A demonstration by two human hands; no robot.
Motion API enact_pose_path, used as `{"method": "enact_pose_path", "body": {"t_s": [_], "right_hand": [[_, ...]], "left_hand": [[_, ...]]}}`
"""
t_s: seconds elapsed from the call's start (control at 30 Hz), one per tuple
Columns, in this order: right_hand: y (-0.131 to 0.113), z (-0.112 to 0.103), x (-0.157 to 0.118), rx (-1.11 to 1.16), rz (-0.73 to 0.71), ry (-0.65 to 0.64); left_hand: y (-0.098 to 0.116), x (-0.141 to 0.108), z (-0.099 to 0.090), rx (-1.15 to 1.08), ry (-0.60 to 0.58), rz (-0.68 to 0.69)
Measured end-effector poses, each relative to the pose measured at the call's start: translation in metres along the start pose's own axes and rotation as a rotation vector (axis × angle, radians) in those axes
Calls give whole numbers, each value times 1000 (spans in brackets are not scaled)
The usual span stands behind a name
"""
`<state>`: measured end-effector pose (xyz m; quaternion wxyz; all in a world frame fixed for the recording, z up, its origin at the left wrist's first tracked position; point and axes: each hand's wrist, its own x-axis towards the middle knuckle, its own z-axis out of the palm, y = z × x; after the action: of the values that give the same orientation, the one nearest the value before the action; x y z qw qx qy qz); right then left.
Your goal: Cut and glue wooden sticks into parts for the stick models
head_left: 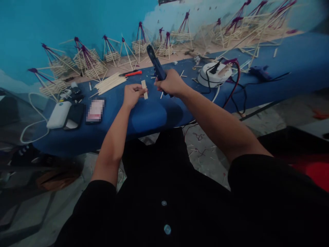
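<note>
Left hand (132,96) — fingers pinched on short stick row (144,90), between near and far edges of tabletop (151,115). Right hand (172,82) — closed round dark tool (158,68). Far edge: stick frames (89,67), assembled; nearer, leftward, loose sticks (110,83), unjoined.

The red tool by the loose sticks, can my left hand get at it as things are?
Probably yes: the red tool lies just beyond your left hand, with nothing seen standing between. Those fingers are pinching short sticks, though, so they would likely need freeing first.
</note>
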<state>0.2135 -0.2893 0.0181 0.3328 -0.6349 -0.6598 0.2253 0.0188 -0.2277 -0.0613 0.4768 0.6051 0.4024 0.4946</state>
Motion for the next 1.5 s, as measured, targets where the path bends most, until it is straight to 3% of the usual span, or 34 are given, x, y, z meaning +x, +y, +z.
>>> {"method": "enact_pose_path", "body": {"t_s": [0.13, 0.5, 0.63, 0.73, 0.83, 0.93, 1.03, 1.13, 1.23, 1.4, 1.5], "right_hand": [[-6, 9, 4, 108, -88, 17], [-9, 22, 13, 32, -120, 45], [-4, 2, 16, 143, -109, 105], [1, -27, 13, 230, -85, 158], [10, -55, 4, 185, -61, 209], [24, -71, -5, 120, -50, 244], [41, -75, -9, 97, -12, 253], [55, -70, -8, 53, -7, 227], [63, -64, -7, -17, -20, 184], [59, -55, -6, -98, -20, 120], [53, -45, -4, -95, -29, 120]], "left_hand": [[2, -3, 1, -36, -72, -40], [-3, -4, -1, 13, -91, -46], [-8, 8, -11, 112, 72, 20], [-10, 20, -25, 453, 200, 67], [-8, 24, -29, 807, 235, 36], [-6, 23, -11, 900, 232, 147], [-8, 24, 26, 762, 135, 295], [-13, 32, 65, 626, -20, 213], [-15, 44, 89, 671, -80, 122], [-7, 57, 87, 841, -98, 102], [-2, 54, 70, 708, -117, 80]]}}
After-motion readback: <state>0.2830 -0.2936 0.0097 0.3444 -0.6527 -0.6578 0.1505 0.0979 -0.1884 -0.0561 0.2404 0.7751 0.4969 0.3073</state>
